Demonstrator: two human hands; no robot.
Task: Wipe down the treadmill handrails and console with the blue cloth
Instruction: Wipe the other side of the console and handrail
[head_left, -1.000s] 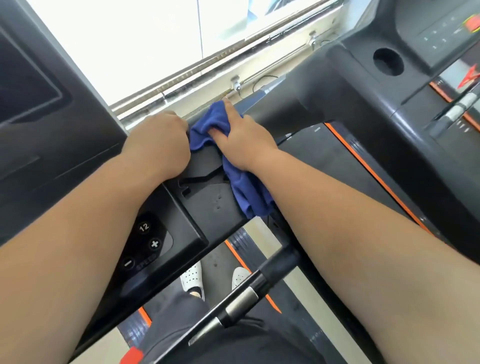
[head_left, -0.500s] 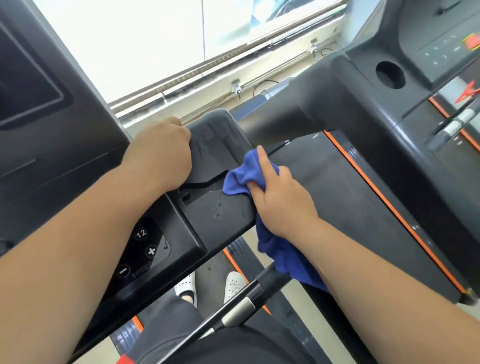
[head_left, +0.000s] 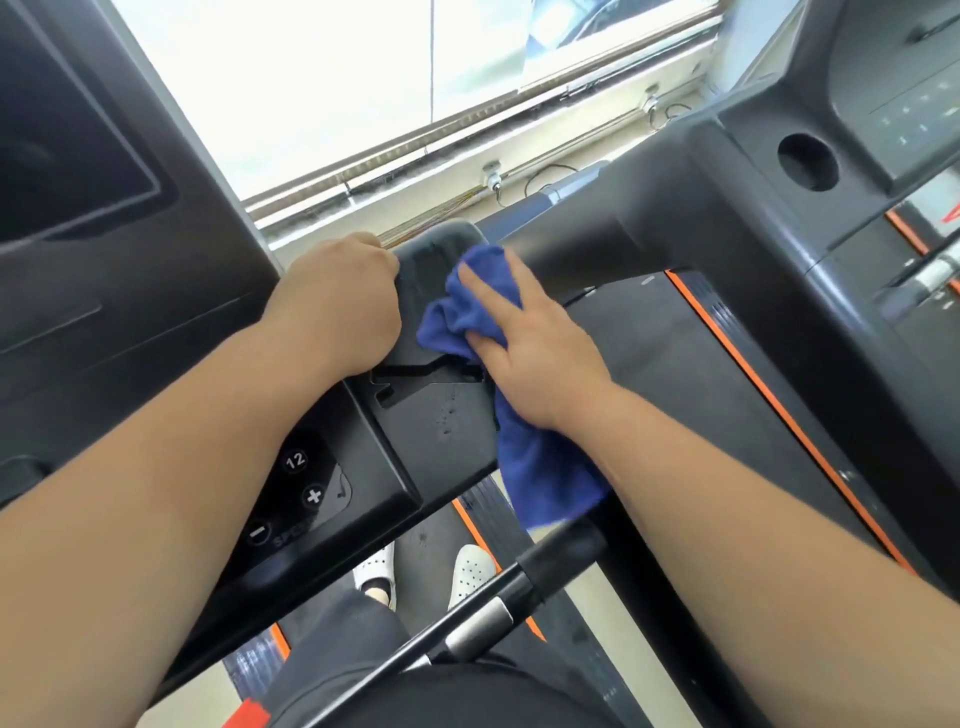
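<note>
Right hand (head_left: 535, 353) pressing blue cloth (head_left: 545, 478) onto console (head_left: 441, 431); left hand (head_left: 337, 301) bracing.
Right fingers (head_left: 488, 288) lie nearly straight on the cloth, bunched beneath and just ahead of them, its tail hanging below the wrist. Left fingers curl over the console's edge, beside the cloth.

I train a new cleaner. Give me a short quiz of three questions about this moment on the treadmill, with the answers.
1. True or false: the right hand presses the blue cloth on the black handrail pad.
2. What does the left hand do? A: holds a bottle. B: grips the pad's edge. C: pushes the plus button.
3. Missing word: the round button above the plus sign shows the number ___.
Key: 1 true; 2 B; 3 12.
</note>
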